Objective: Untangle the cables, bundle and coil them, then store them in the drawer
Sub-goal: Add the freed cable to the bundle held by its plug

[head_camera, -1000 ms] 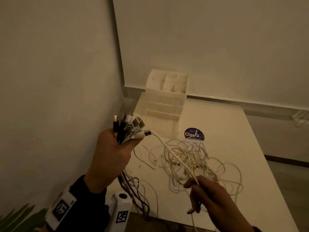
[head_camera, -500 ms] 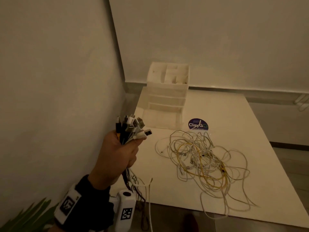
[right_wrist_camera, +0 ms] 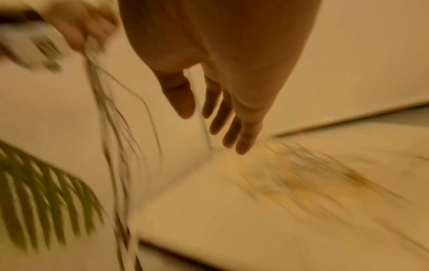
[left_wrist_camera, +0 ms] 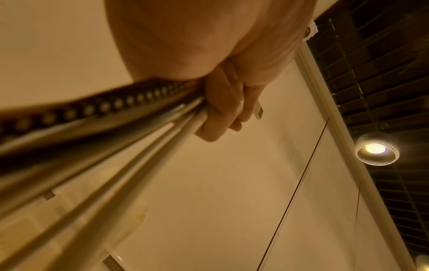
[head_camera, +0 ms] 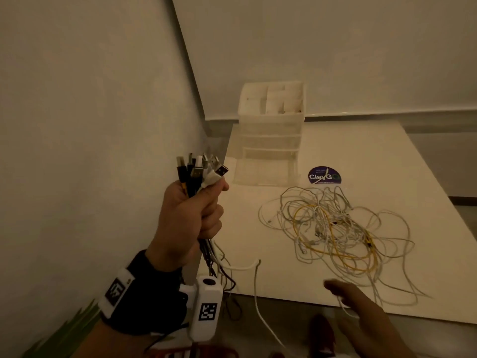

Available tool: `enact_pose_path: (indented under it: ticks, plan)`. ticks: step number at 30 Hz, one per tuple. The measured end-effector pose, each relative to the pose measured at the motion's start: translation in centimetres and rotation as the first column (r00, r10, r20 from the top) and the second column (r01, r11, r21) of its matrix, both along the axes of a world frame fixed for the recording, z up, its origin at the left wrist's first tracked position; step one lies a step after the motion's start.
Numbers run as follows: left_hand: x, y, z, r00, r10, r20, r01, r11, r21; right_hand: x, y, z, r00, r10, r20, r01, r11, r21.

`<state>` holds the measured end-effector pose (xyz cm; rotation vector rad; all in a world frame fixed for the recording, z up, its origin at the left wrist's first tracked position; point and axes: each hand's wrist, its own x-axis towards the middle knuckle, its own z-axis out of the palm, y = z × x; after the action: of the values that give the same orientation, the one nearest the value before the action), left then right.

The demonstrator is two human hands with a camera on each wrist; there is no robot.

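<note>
My left hand is raised at the table's left edge and grips a bundle of cables just below their plugs, which stick up from the fist. The cords hang down past my wrist; in the left wrist view they run out from under the curled fingers. A tangle of white and yellow cables lies on the white table. My right hand hovers at the table's front edge, just below the tangle, fingers straight and spread. A thin white loop lies beside it.
A translucent drawer organiser stands at the table's back left, its lowest drawer looking pulled out. A round purple sticker lies to its right. Walls close in at left and behind. Green plant leaves show at the lower left.
My right hand let go of the white cable it was pulling, dropped out of view, and is now back at the table's front edge. The left hand still holds the bundle.
</note>
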<state>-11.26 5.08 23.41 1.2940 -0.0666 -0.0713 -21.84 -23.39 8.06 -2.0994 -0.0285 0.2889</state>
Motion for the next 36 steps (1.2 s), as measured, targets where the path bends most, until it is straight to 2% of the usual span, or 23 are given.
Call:
enact_pose_path:
  ticks: [1, 4, 6, 8, 12, 16, 21, 23, 26, 28, 31, 33, 36]
  plan:
    - [0.0, -0.2, 0.2, 1.000, -0.001, 0.007, 0.001, 1.000, -0.006, 1.4, 1.7, 1.7, 0.986, 0.109, 0.124, -0.108, 0.994, -0.014]
    - [-0.3, -1.1, 0.5, 0.999, -0.008, 0.035, 0.008, 1.000, -0.007, 4.9, 7.8, 5.8, 0.896, 0.291, 0.336, -0.336, 0.939, 0.081]
    - [-0.8, -1.8, 0.5, 0.999, -0.013, 0.044, 0.014, 1.000, -0.015, 6.7, 11.6, 7.6, 0.840, 0.407, 0.359, -0.449, 0.892, 0.041]
    - [-1.3, -2.3, 0.5, 0.999, -0.018, 0.033, 0.020, 0.999, -0.045, 7.7, 14.1, 7.6, 0.832, 0.460, 0.310, -0.502, 0.862, 0.069]
    - [-2.2, -2.5, 0.7, 0.997, -0.068, 0.033, 0.071, 0.993, -0.097, 7.6, 14.9, 5.2, 0.871, 0.436, 0.227, -0.470, 0.874, 0.121]
    - [-3.0, -2.4, 0.3, 0.992, -0.088, 0.086, 0.102, 0.979, -0.178, 6.5, 14.8, 2.1, 0.946, 0.285, 0.154, -0.307, 0.940, 0.150]
    - [-3.1, -3.2, -0.8, 0.993, -0.067, 0.095, 0.085, 0.977, -0.196, 5.4, 14.7, 0.2, 0.971, 0.222, 0.085, -0.233, 0.957, 0.174]
    - [-3.1, -3.6, -1.1, 0.995, -0.050, 0.091, 0.064, 0.986, -0.152, 5.4, 14.5, 0.3, 0.961, 0.268, 0.064, -0.275, 0.950, 0.150]
    - [-3.3, -3.8, -2.0, 0.997, -0.033, 0.064, 0.038, 0.996, -0.077, 4.9, 14.0, -0.1, 0.922, 0.385, 0.044, -0.387, 0.917, 0.093]
    - [-3.5, -3.6, -2.5, 0.999, -0.004, 0.037, 0.006, 0.998, -0.065, 4.8, 12.2, -1.0, 0.897, 0.440, 0.045, -0.440, 0.898, 0.001]
    - [-3.6, -2.9, -2.7, 1.000, 0.018, 0.021, -0.016, 0.996, -0.087, 6.0, 7.6, -3.6, 0.847, 0.510, -0.149, -0.524, 0.848, -0.075]
    - [-3.5, -2.7, -2.9, 0.999, 0.034, 0.006, -0.033, 0.995, -0.099, 7.4, 4.8, -5.1, 0.856, 0.463, -0.228, -0.506, 0.840, -0.197]
    - [-3.6, -2.8, -3.2, 0.997, 0.070, -0.026, -0.072, 0.992, -0.102, 10.4, 2.8, -7.5, 0.941, 0.283, -0.188, -0.337, 0.848, -0.409]
